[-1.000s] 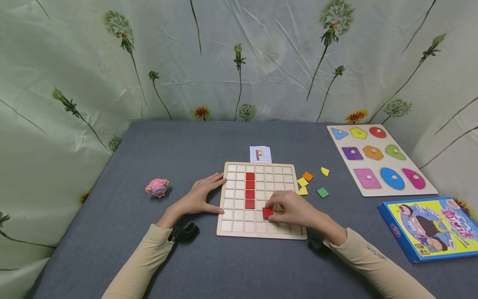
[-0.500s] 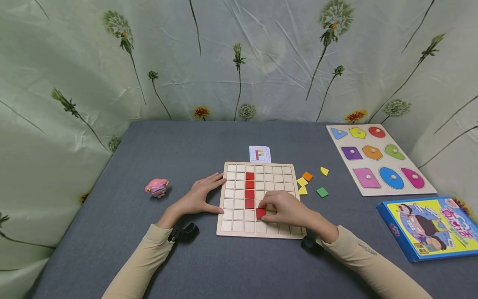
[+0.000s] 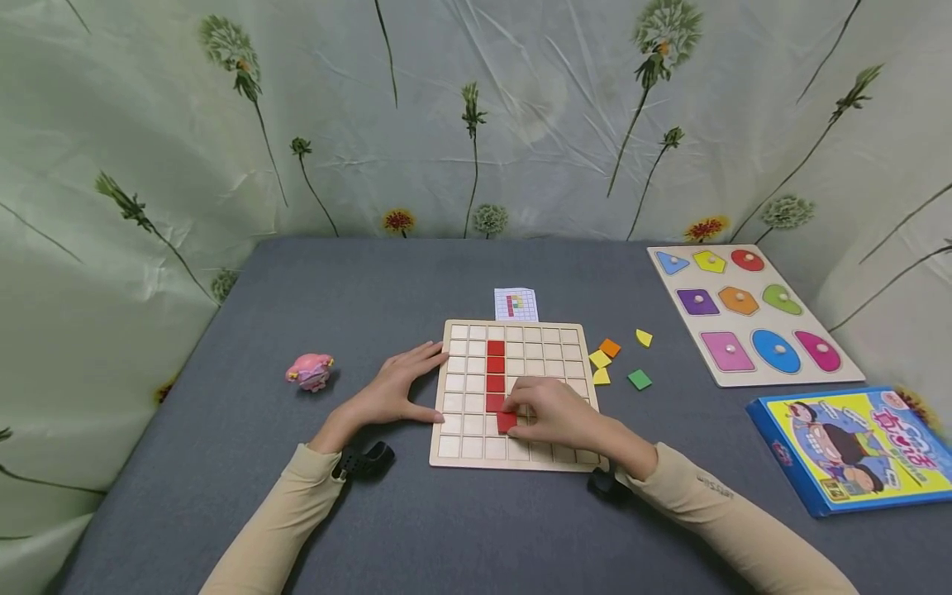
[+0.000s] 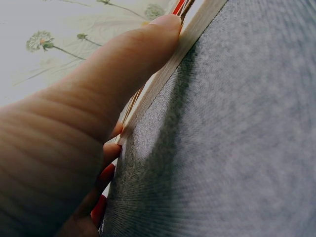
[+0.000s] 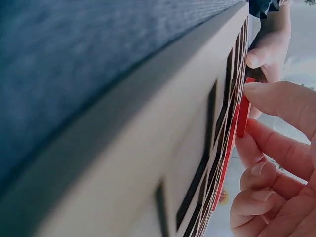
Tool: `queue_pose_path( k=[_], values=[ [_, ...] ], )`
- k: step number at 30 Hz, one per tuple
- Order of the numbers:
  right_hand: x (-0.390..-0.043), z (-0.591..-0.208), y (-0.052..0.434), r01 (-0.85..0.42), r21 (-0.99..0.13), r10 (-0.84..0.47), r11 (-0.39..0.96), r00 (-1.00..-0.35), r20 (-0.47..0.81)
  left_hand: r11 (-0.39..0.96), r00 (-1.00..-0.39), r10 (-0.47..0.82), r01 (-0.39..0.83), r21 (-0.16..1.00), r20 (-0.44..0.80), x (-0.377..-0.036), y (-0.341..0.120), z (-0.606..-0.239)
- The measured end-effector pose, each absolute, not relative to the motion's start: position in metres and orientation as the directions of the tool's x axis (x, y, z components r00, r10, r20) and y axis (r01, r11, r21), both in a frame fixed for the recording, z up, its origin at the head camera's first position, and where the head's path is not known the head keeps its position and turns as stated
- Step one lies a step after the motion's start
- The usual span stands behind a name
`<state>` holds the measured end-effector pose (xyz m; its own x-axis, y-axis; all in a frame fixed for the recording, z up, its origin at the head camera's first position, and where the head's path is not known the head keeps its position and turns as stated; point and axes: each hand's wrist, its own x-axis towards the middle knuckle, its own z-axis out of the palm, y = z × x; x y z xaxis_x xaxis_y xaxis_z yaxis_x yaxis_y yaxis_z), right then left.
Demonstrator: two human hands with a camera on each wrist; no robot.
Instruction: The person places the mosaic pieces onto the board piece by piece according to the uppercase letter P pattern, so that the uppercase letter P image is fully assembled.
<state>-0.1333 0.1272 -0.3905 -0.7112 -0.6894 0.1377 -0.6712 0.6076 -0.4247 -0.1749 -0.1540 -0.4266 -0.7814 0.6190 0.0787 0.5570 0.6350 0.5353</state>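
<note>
A wooden grid board [image 3: 461, 447] lies on the dark grey table. Red square tiles [image 3: 495, 383] fill several cells of one column, one below another. My right hand [image 3: 559, 413] pinches another red square tile [image 3: 506, 423] between thumb and fingers, just below that column; in the right wrist view this red tile [image 5: 244, 108] stands edge-on, close over the board. My left hand [image 3: 397, 390] rests at the board's left edge with fingers spread and straight. In the left wrist view the thumb [image 4: 153, 42] touches the board's side [image 4: 163, 79].
A pattern card [image 3: 516, 305] lies behind the board. Right of it are loose yellow [image 3: 599, 359], orange [image 3: 610, 347] and green [image 3: 640, 379] pieces. Farther right lie a knobbed shape puzzle [image 3: 759, 318] and a blue-yellow box [image 3: 855, 450]. A pink toy [image 3: 310, 372] sits at left.
My right hand has slid left over the board with the red tile, from a few cells away to just below the red column. The left hand has stayed at the board's edge.
</note>
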Motion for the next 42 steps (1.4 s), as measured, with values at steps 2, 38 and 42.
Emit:
queue_pose_path(
  k=[2,38,42],
  values=[
    [-0.133,-0.39,0.125,-0.67,-0.423,-0.689,0.61,-0.712,0.135,0.637,-0.783,0.617,0.555,0.535,0.076,-0.175,-0.154,-0.427],
    [-0.134,-0.39,0.112,-0.662,-0.428,-0.697,0.615,-0.71,0.098,0.636,-0.784,0.616,0.55,0.54,0.073,-0.174,-0.154,-0.427],
    [-0.136,-0.388,0.116,-0.67,-0.424,-0.694,0.61,-0.71,0.123,0.634,-0.782,0.618,0.556,0.538,0.08,-0.174,-0.154,-0.427]
  ],
)
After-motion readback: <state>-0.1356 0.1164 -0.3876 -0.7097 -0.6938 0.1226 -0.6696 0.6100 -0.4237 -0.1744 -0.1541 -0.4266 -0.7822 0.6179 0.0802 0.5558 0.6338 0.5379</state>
